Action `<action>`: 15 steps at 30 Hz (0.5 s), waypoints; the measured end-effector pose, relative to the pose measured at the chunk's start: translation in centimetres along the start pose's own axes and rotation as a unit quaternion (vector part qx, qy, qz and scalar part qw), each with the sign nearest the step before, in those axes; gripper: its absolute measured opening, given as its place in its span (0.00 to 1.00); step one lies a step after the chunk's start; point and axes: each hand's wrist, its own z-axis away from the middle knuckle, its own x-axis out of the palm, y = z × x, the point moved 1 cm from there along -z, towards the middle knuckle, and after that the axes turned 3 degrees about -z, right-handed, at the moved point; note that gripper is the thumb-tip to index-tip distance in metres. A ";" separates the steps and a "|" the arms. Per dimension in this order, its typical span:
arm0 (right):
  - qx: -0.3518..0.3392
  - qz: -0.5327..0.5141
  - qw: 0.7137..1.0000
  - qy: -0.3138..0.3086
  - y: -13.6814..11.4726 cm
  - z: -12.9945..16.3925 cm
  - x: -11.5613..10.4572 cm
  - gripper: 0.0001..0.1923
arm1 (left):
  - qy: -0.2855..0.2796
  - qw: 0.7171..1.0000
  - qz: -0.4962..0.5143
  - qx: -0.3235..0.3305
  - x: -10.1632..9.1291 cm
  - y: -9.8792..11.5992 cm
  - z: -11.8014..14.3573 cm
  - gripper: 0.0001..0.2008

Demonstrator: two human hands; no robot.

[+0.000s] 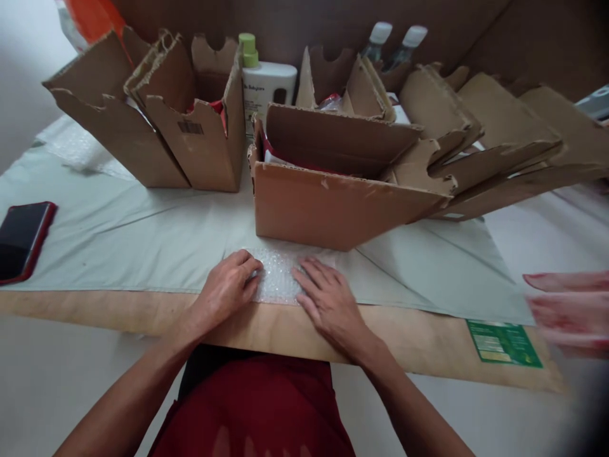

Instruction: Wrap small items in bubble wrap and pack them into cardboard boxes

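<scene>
A small piece of clear bubble wrap (278,276) lies near the table's front edge, between my hands. My left hand (231,282) is at its left end, with curled fingers closed on that edge. Flat over the right end rests my right hand (330,301), its fingers spread a little and touching the wrap. Just behind the bubble wrap stands an open cardboard box (304,206) with something dark red and white inside, mostly hidden by its front wall.
Several more cut cardboard boxes (214,155) line the back, with a white bottle (269,82) among them. A phone (23,241) lies at left, near more bubble wrap (83,149). A green card (504,343) and a blurred red-and-white thing (571,311) are at right.
</scene>
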 end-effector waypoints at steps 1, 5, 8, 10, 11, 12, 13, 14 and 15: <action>0.017 0.009 1.000 0.010 1.1 1.5 -0.3 0.21 | 0.000 1.000 0.014 0.003 0.0 -0.2 0.1 0.09; 0.088 0.015 0.993 0.078 4.2 5.3 -2.5 0.19 | -0.012 0.998 0.068 -0.009 -0.2 -0.1 0.0 0.09; 0.101 -0.001 0.989 0.110 4.3 4.1 -3.5 0.18 | 0.020 0.995 0.101 -0.016 -0.8 0.0 0.4 0.09; 0.092 0.012 0.991 0.092 3.8 1.9 -3.2 0.18 | 0.083 0.992 0.084 -0.043 -1.5 -0.2 1.1 0.10; 0.089 0.026 0.993 0.079 3.6 0.8 -2.8 0.19 | 0.114 0.990 0.055 -0.068 -1.8 -0.4 1.6 0.11; 0.091 0.041 0.993 0.068 3.4 -0.1 -2.3 0.19 | 0.134 0.986 0.017 -0.095 -2.0 -0.6 2.1 0.12; 0.096 0.052 0.992 0.062 3.4 -0.9 -1.8 0.18 | 0.139 0.983 -0.023 -0.121 -2.1 -0.9 2.6 0.12; 0.102 0.054 0.991 0.063 3.3 -1.4 -1.3 0.17 | 0.134 0.979 -0.059 -0.142 -2.1 -1.1 3.0 0.13; 0.109 0.045 0.991 0.071 3.3 -1.6 -0.9 0.15 | 0.122 0.976 -0.083 -0.157 -2.0 -1.3 3.3 0.13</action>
